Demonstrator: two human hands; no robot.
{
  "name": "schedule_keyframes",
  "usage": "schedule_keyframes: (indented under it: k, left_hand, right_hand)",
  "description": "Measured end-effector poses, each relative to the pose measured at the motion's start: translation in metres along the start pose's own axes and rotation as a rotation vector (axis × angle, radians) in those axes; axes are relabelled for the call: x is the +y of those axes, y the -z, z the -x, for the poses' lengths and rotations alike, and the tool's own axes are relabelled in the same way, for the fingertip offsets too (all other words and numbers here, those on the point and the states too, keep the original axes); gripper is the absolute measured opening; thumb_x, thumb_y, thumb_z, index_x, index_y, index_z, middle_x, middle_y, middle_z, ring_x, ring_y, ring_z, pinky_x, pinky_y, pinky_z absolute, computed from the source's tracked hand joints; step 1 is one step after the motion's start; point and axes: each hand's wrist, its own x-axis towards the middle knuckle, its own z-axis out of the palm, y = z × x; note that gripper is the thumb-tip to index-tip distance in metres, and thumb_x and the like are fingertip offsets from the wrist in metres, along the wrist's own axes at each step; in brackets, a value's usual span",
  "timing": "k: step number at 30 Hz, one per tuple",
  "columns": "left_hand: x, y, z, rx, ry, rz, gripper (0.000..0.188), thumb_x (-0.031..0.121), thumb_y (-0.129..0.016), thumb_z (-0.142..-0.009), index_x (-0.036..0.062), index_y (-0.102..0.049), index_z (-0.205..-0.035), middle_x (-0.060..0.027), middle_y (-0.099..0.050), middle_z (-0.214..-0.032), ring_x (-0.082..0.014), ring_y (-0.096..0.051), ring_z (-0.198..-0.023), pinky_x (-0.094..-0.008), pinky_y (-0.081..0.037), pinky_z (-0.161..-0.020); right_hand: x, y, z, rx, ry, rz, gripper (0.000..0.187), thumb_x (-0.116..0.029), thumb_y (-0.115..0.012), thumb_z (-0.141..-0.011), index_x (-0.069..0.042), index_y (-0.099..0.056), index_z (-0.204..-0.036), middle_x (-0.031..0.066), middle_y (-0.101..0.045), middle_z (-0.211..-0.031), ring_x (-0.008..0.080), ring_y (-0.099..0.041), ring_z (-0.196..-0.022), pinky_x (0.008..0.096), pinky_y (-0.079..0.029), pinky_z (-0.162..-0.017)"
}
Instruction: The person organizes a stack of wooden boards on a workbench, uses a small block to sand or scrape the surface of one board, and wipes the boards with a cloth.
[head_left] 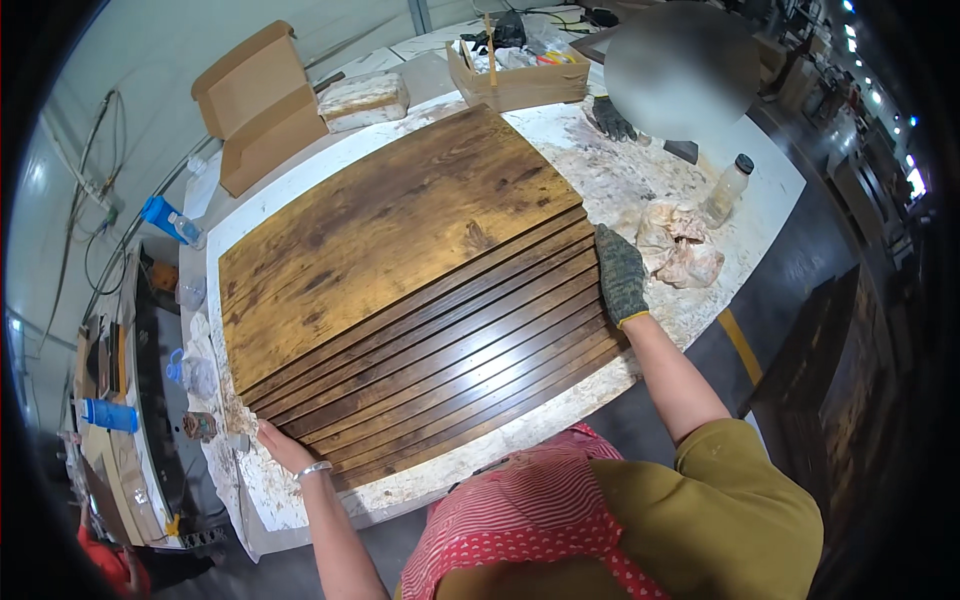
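Now stacked dark wooden boards (pixel 420 290) between both hands, left hand (pixel 278 445) bare, right hand (pixel 620 275) gloved

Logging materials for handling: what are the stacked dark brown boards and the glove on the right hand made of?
Stacked dark brown boards: apparently wood, grain and knots showing, stained, with slight sheen on the lower edges. Glove on the right hand: looks like knitted grey-green fabric with a yellow cuff. Left hand is bare, at the stack's corner.

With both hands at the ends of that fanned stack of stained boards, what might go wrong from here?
1. The boards are stepped toward the table edge; a push might slide the lowest ones off.
2. The bare left hand sits at the board ends, so pinching or splinters seem possible; the right hand is gloved.
3. The plastic bottle nearby might get knocked over.
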Motion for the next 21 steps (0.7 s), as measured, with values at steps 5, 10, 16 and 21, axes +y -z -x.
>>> schedule_keyframes:
  k: [5,10,16,21]
  left_hand:
    - [-0.029,0.02,-0.019,0.052,-0.046,-0.144,0.048,0.042,-0.038,-0.095,-0.0031,-0.045,-0.111,-0.0137,-0.049,-0.11,-0.0223,-0.047,-0.098,-0.0319,-0.035,-0.091]
    - [-0.021,0.026,-0.011,0.07,-0.066,-0.189,0.047,0.04,-0.04,-0.095,-0.0037,-0.045,-0.111,-0.0158,-0.051,-0.107,-0.0232,-0.047,-0.095,-0.0335,-0.036,-0.09]
    - [-0.001,0.028,-0.002,-0.163,-0.034,-0.235,0.043,0.031,-0.042,-0.095,-0.0062,-0.046,-0.118,-0.015,-0.055,-0.111,-0.0223,-0.049,-0.105,-0.0312,-0.036,-0.093]
    - [-0.011,0.05,-0.008,-0.262,0.069,0.053,0.051,0.029,-0.049,-0.093,-0.0044,-0.038,-0.131,-0.0128,-0.048,-0.127,-0.0197,-0.045,-0.114,-0.029,-0.035,-0.097]
  right_hand:
    - [-0.006,-0.001,0.005,0.003,-0.043,-0.04,0.042,-0.005,-0.038,-0.086,-0.005,-0.047,-0.127,0.0149,-0.056,-0.118,0.0267,-0.054,-0.106,0.0368,-0.042,-0.091]
    - [0.013,-0.032,0.017,0.155,0.037,-0.131,0.038,-0.005,-0.037,-0.088,-0.006,-0.051,-0.124,0.0126,-0.057,-0.116,0.023,-0.055,-0.103,0.0346,-0.043,-0.091]
    - [0.01,0.003,0.005,0.042,-0.164,-0.591,0.032,-0.013,-0.046,-0.091,0.0,-0.053,-0.12,0.0137,-0.059,-0.114,0.0203,-0.055,-0.102,0.03,-0.041,-0.091]
    - [-0.013,0.029,0.0,-0.101,-0.271,-0.811,0.045,-0.026,-0.061,-0.085,0.001,-0.052,-0.12,0.0126,-0.06,-0.112,0.0184,-0.055,-0.1,0.0286,-0.041,-0.089]
